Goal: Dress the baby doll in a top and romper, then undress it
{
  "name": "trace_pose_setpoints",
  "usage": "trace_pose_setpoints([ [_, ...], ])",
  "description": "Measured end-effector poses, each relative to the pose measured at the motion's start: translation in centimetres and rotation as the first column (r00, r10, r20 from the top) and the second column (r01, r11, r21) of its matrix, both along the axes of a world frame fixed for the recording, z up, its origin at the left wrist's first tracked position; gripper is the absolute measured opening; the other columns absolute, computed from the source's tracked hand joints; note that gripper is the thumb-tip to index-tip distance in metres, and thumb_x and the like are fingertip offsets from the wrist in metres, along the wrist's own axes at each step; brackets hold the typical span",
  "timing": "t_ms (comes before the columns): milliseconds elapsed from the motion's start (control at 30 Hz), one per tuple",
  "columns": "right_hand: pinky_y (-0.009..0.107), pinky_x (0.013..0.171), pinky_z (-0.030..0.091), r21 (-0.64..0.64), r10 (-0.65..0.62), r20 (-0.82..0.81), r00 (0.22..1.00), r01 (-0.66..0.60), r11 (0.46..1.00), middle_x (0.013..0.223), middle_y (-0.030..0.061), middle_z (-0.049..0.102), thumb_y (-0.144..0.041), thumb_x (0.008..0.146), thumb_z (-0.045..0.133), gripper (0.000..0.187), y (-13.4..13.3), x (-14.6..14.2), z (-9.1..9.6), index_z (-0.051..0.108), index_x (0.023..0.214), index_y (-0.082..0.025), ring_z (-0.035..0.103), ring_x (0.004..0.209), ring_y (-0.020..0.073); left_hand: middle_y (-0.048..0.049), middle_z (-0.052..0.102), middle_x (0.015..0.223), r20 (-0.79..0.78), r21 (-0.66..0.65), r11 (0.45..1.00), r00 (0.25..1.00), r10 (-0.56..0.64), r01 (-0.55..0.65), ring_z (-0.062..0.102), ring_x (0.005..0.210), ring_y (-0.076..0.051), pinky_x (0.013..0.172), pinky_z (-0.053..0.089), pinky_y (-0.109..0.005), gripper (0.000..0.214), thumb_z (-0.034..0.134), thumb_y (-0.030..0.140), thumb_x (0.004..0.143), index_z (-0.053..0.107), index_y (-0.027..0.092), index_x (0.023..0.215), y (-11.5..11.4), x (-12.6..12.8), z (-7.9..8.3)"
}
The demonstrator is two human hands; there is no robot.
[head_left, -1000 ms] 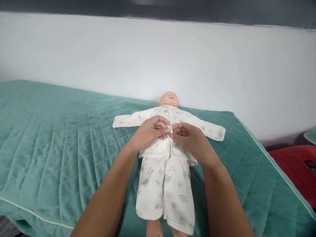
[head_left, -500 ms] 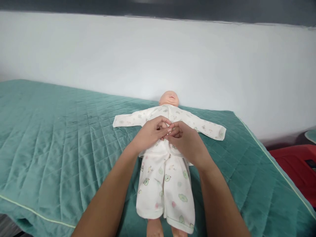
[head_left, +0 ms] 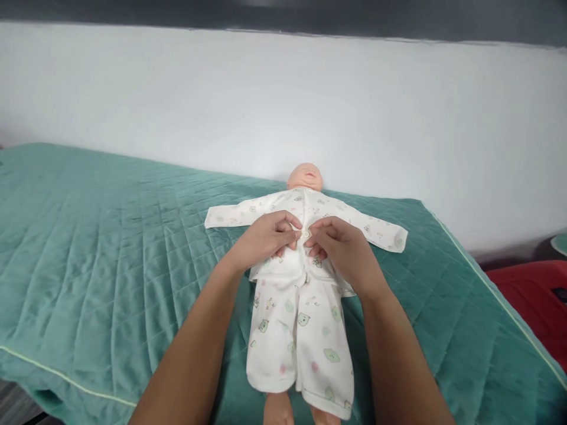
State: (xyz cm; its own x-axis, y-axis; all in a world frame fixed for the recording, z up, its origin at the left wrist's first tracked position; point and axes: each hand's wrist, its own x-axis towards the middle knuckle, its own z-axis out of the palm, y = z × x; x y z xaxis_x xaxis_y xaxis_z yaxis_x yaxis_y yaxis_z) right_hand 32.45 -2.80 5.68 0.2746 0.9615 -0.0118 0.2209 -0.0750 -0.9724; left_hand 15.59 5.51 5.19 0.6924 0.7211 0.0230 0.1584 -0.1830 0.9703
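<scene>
Lying on a green cover [head_left: 110,248]: one doll [head_left: 305,176], in jacket [head_left: 348,222] and trousers [head_left: 301,339].

Cover: quilted, soft-looking, beneath the doll. Doll: on its back, head smooth and probably firm, whole likely light. Jacket: on the doll's trunk and arms; thin, soft cloth by its look, light, unlikely to slip, apt to crease; best held at the front edges. Trousers: over the doll's legs, similar cloth. Left hand [head_left: 268,236]: over the doll's belly, thumb and fingertip pinching one jacket edge. Right hand [head_left: 342,248]: across the doll's belly, likewise pinching the other edge. Button [head_left: 306,234], apparently: pale, mid-belly on the doll; probably stiff, best taken by its rim.
</scene>
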Motion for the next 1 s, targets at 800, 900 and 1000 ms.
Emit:
trace_pose_setpoints([
  [800,0.037,0.099,0.050,0.416,-0.327,0.053,0.943,0.277,0.866,0.112,0.0048,0.070,-0.036,0.088,0.060,0.019,1.0,0.8,-2.2,0.064,0.102,-0.023,0.065,0.107,0.0192,0.0030,0.059,0.072,0.320,0.205,0.761,0.777,0.542,-0.616,0.059,0.072,-0.012,0.069,0.046,-0.024,0.012,0.058,0.031,0.086,0.062,0.022,0.092,1.2,1.6,-2.9],
  [900,0.045,0.118,0.034,0.427,-0.278,0.287,0.917,0.137,0.894,0.143,0.0089,0.056,-0.037,0.090,0.057,0.038,1.3,0.4,-3.3,0.059,0.126,-0.023,0.048,0.136,0.0233,0.0002,0.065,0.084,0.315,0.310,0.671,0.739,0.595,-0.673,0.060,0.083,-0.014,0.078,0.046,-0.025,0.012,0.057,0.029,0.086,0.064,0.021,0.091,1.5,1.4,-4.1],
  [1000,0.049,0.125,0.021,0.360,-0.197,0.477,0.856,0.013,0.933,0.160,0.0109,0.036,-0.042,0.094,0.053,0.055,0.4,-0.4,-4.7,0.046,0.144,-0.022,0.026,0.151,0.0258,-0.0024,0.069,0.089,0.253,0.373,0.659,0.756,0.604,-0.652,0.061,0.086,-0.016,0.082,0.047,-0.028,0.014,0.055,0.030,0.088,0.063,0.020,0.091,1.1,0.4,-5.6],
])
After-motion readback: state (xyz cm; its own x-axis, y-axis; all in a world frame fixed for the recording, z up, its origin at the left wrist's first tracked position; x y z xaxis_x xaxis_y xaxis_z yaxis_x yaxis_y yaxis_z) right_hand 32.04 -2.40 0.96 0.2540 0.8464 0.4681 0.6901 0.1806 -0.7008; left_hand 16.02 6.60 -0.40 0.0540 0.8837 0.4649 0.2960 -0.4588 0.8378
